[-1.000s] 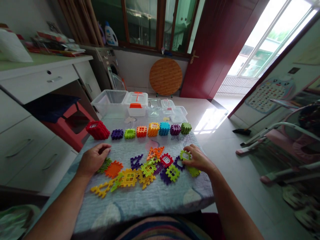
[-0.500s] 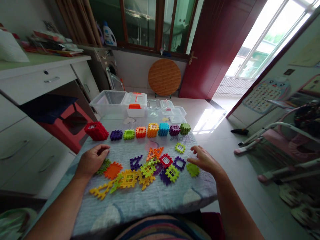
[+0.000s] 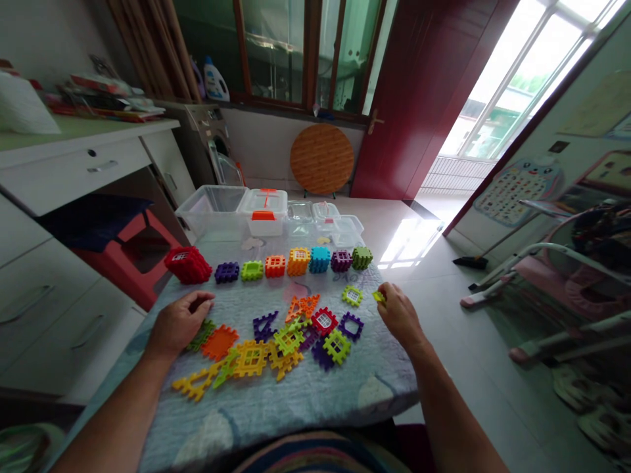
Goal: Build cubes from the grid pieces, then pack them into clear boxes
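My right hand (image 3: 398,312) is closed on a yellow-green toothed building tile (image 3: 378,297), raised by the table's right edge; most of the tile is hidden by my fingers. Close to it lies a lime window tile (image 3: 351,295). My left hand (image 3: 178,323) rests loosely curled at the left, with a gap between thumb and fingers and nothing seen in it. Beside that hand are a dark green tile (image 3: 201,336) and an orange tile (image 3: 219,342). Loose pieces spread between my hands include a red window tile (image 3: 324,320), a purple frame (image 3: 351,326) and a yellow window tile (image 3: 251,359).
Color-sorted stacks stand in a row, from a red stack (image 3: 188,265) at the left to a dark green stack (image 3: 362,258) at the right. Behind them are a clear open bin (image 3: 211,213), a lidded box (image 3: 266,213) and smaller clear containers (image 3: 348,231). A red stool (image 3: 148,259) adjoins the table's left side.
My right hand has closed on the yellow-green tile that lay at the right edge and lifted it off the cloth. The left hand has stayed nearly in place.
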{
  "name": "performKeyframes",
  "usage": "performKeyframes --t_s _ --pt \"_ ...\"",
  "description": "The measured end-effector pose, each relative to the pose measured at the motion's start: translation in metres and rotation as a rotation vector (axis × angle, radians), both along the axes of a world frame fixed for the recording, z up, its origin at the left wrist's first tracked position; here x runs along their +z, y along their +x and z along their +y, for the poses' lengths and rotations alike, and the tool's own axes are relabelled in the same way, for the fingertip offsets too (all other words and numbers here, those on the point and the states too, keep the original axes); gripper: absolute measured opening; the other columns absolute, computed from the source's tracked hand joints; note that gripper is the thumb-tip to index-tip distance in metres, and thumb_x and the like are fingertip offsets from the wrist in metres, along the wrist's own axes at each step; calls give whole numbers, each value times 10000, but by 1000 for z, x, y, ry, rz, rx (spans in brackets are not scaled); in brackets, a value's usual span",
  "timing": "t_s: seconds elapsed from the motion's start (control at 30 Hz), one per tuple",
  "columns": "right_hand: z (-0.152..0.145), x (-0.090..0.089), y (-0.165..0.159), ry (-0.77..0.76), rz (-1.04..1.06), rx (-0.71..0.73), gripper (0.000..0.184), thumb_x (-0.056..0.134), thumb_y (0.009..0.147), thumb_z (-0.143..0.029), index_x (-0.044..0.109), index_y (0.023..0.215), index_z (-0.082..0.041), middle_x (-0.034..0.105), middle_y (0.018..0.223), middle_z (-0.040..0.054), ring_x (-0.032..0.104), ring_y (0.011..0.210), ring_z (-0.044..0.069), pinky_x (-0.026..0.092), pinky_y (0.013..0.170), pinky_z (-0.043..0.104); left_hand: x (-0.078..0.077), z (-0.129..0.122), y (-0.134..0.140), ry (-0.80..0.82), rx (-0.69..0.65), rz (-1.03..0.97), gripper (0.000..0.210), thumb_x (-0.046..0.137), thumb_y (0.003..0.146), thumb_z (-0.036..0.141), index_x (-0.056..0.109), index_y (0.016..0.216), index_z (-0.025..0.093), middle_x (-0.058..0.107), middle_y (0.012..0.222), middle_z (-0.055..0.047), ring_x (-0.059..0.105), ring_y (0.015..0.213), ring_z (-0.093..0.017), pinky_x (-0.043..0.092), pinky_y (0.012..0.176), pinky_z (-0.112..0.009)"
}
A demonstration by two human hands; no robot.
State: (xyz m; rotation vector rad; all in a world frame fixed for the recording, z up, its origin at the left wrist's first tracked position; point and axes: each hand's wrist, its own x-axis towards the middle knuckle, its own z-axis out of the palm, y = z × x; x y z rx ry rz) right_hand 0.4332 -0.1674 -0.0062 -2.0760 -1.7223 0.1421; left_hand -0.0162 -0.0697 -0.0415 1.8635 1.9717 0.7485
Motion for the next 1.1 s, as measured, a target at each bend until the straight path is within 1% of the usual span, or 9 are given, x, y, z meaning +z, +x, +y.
performKeyframes --t_s 0.07,0.13,0.2,0.33,0.5,0.63,0.73,0.93,1.1 --pt "3 -5 -1 -2 -33 43 161 526 786 -192 562 942 -208 584 943 63 567 879 205 431 780 309 0 0 0 -3 2 4 391 488 733 470 679 933 193 637 633 24 523 552 -152 406 559 -232" --pt "1 -11 0 -58 29 157 192 602 784 -281 576 961 -211 586 978 57 578 890 202 452 798 310 -1 0 -1 -3 -4 7 389 488 742 469 678 937 193 628 626 26 521 554 -152 403 559 -233" --pt "-3 -15 3 -72 87 195 253 642 777 -359 585 972 -209 594 1002 57 588 895 202 465 821 319 -1 1 -1 2 -17 8 388 486 749 469 679 941 192 620 617 28 521 556 -153 403 562 -233" --pt "-4 -19 6 0 6 9 323 652 774 -391 590 1011 -181 609 1024 103 578 993 257 446 904 378 -3 1 -2 -8 -13 6 384 497 749 463 682 946 190 614 607 30 521 549 -150 403 556 -230" --pt "11 -23 -6 -99 -98 -120 432 634 775 -530 604 989 -157 618 969 143 588 926 278 455 844 386 -6 2 -3 5 -14 1 386 496 754 475 682 948 198 621 610 30 533 552 -153 404 539 -230" --pt "18 -28 -11 -130 -89 -119 328 634 755 -425 604 965 -175 601 936 108 588 908 255 459 833 361 -8 4 -5 -6 -22 -2 394 491 758 476 680 967 201 624 615 25 541 551 -156 395 522 -232" --pt "20 -28 -8 -73 3 -90 392 644 709 -336 587 1063 -178 580 969 86 583 918 238 464 862 355 -9 5 -6 -3 -23 -3 393 494 749 475 683 958 201 633 626 17 552 562 -159 400 527 -231" --pt "35 -18 -15 22 43 132 487 638 668 -226 581 1150 -188 552 1063 90 516 1044 255 418 952 379 -7 4 -4 14 -12 -3 385 498 736 470 691 936 204 669 667 6 584 593 -166 425 561 -231" --pt "45 -20 -25 -114 -41 133 489 640 675 -204 597 1163 -200 541 1062 89 499 1023 254 401 911 357 -12 6 -8 12 -23 -37 390 508 735 472 687 951 201 723 779 -15 622 654 -176 462 625 -238"
